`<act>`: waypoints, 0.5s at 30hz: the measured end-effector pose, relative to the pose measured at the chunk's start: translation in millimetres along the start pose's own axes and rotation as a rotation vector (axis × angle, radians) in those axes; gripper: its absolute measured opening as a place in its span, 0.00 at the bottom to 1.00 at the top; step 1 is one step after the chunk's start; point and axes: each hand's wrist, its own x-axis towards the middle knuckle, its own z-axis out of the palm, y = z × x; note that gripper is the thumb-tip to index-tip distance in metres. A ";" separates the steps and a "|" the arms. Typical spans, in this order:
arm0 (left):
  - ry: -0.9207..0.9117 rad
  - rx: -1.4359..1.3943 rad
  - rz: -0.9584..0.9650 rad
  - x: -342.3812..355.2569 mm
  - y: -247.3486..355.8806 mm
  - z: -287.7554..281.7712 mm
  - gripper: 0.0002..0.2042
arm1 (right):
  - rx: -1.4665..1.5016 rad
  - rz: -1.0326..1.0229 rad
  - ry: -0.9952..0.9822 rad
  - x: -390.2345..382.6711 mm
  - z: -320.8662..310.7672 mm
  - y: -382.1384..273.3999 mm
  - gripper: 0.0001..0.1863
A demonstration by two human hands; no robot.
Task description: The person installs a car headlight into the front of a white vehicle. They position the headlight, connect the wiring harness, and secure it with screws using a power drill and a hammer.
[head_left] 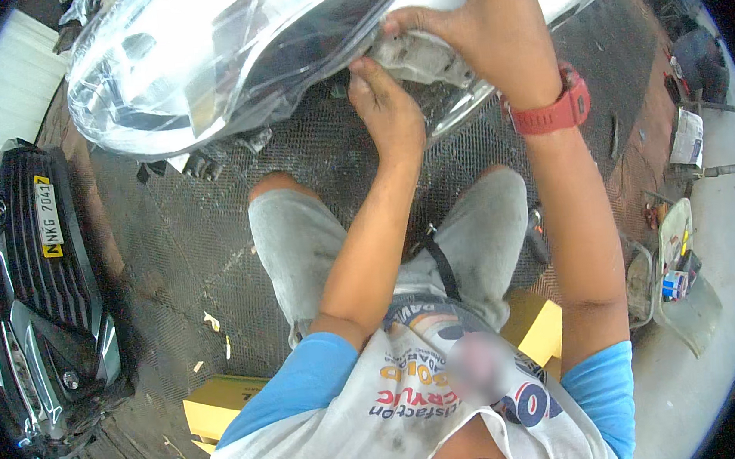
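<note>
A large glossy car bumper (173,63), white and dark, lies across the top of the view, partly wrapped in clear plastic film. My left hand (388,111) closes on its near edge, thumb on top; the other fingers are mostly hidden. My right hand (490,34), with a red watch on the wrist, reaches over the bumper from the right. Its thumb presses by a pale, translucent fitting (423,59) set in the bumper, and its other fingers run out of view at the top. The fitting sits between my two hands.
A dark car front with a grille (26,222) stands at the left. My knees are below the bumper, over a dark textured mat (181,270). Yellow boxes (222,405) flank my seat. At the right are a clear plastic chair-like piece (689,316) and a small blue box (675,285).
</note>
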 end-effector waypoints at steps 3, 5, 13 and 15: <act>0.040 0.061 0.036 0.7 3.9 4.8 0.40 | -0.052 0.042 0.013 0.5 0.3 -8.1 0.70; -0.032 0.005 0.020 -3.1 10.7 0.8 0.39 | -0.064 0.081 0.014 -2.5 4.0 -12.8 0.69; -0.061 -0.098 -0.007 -7.4 7.0 -2.3 0.38 | 0.057 0.017 0.115 3.1 9.9 8.3 0.63; -0.178 -0.140 0.049 -2.0 7.4 -6.2 0.39 | -0.022 0.041 0.129 -2.3 11.2 3.0 0.62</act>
